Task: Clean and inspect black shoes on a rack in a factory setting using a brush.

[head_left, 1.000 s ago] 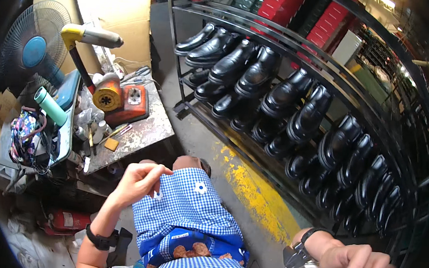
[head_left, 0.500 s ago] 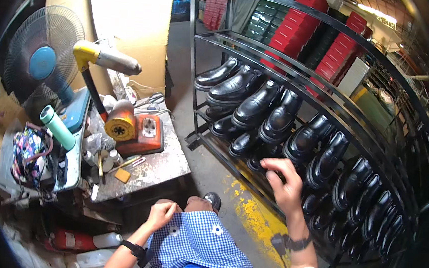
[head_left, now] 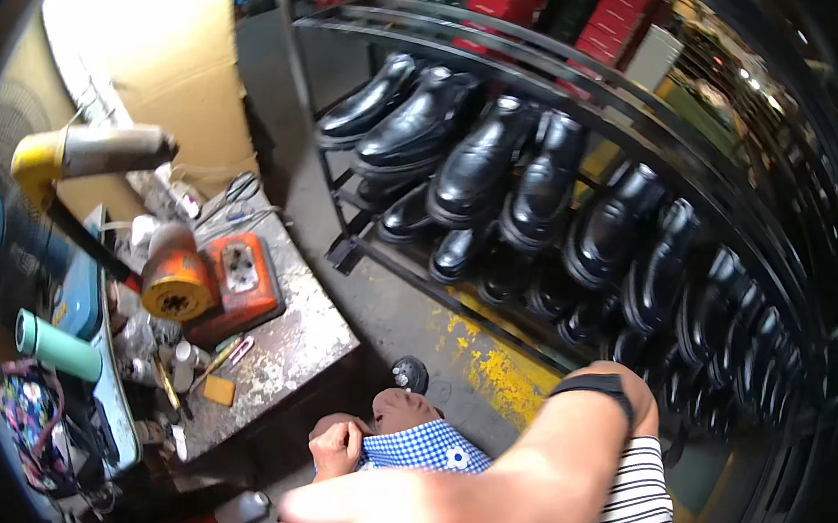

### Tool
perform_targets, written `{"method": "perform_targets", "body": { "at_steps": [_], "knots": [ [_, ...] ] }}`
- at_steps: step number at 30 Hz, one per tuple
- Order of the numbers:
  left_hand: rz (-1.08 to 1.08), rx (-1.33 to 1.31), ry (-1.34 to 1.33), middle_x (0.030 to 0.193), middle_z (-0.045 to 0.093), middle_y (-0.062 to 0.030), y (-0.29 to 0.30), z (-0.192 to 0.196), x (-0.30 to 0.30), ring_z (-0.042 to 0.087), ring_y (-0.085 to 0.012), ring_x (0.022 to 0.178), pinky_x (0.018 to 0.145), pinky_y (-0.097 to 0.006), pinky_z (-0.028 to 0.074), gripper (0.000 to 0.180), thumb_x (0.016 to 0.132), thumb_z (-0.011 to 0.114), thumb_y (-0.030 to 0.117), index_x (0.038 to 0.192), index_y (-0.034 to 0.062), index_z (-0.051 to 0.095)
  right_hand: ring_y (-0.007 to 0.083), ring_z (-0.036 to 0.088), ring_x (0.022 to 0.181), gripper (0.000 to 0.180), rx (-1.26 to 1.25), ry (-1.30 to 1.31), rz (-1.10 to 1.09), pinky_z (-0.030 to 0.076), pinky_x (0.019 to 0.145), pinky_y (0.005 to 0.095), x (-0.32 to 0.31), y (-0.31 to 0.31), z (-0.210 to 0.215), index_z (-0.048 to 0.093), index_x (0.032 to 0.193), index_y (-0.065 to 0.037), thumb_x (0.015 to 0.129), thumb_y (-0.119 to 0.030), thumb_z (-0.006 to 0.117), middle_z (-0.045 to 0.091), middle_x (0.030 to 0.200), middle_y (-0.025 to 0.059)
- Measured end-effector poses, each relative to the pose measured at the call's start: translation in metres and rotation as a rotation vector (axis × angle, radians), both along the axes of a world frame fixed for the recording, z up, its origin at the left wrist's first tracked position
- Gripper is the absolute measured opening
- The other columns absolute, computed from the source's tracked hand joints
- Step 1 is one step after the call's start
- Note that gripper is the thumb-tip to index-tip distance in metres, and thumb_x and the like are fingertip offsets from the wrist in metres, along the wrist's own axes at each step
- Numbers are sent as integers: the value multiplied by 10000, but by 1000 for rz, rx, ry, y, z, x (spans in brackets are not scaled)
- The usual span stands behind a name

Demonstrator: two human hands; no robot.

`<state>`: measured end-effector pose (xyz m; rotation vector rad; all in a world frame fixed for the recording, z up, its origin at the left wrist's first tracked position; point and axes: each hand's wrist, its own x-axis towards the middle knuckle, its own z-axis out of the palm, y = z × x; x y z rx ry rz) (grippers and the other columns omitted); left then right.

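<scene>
My left hand (head_left: pixel 336 447) is curled into a fist, resting at my knee beside the hem of a blue-and-white checked apron (head_left: pixel 416 446). Nothing sticks out of its fingers. Across my lap reaches my right hand (head_left: pixel 392 512), large and blurred near the lower edge; its fingers are mostly smeared or cut off. A black band circles that arm, and a striped sleeve shows behind it. Neither hand touches the rows of glossy black shoes (head_left: pixel 489 169) on the black metal rack (head_left: pixel 381 249) ahead to the right.
At left stands a worn worktable (head_left: pixel 306 351) carrying an orange-red machine (head_left: pixel 243 274), a yellow-handled tool (head_left: pixel 96 156), small bottles and a tan block (head_left: pixel 219 390). A mint-green flask (head_left: pixel 58 345) and a floral bag (head_left: pixel 34 419) lie beside it. Red boxes (head_left: pixel 505 5) are stacked behind the rack.
My right hand has swung from in front of the shoe rack down and left across my lap. The left hand stays closed at my knee. The view has turned right and tilted.
</scene>
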<state>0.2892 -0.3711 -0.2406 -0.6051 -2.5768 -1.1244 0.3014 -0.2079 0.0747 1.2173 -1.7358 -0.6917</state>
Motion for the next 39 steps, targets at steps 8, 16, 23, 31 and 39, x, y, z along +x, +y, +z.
{"method": "perform_targets", "body": {
  "at_steps": [8,16,23,31,39],
  "knots": [
    [-12,-41,-53,554,557,-98,-12,7,-6,549,-253,463,444,-330,440,175,720,601,99,567,49,532,197,546,539,155,-1321,-723,-32,410,585,338,-75,99,-11,582,630,-40,672,-140,693,597,593,41],
    [-31,21,-35,505,480,-133,-13,7,-6,493,-263,416,396,-327,372,221,738,569,48,541,15,473,388,386,1160,549,-464,-425,-921,304,961,517,-170,168,-123,538,1081,-24,588,-183,719,422,1219,230],
    [20,-19,-37,501,485,-121,-33,5,-7,492,-264,415,397,-328,370,222,732,567,42,531,16,476,342,481,1062,335,-531,-438,-773,401,868,427,-149,189,-93,574,895,-27,585,-115,664,527,1061,190],
    [41,14,12,495,486,-105,-47,-5,-4,497,-251,416,399,-329,378,212,727,569,67,531,33,495,353,372,1179,563,-647,-509,-822,216,1025,502,-157,168,-110,574,1023,-3,623,-369,727,517,1136,160],
    [28,21,-11,487,477,-106,-40,-4,-6,490,-252,408,392,-327,376,212,720,574,66,529,32,490,362,301,1237,824,-457,-404,-880,246,1014,470,-261,143,-109,382,1281,-127,595,-397,750,372,1311,177]
  ]
}}
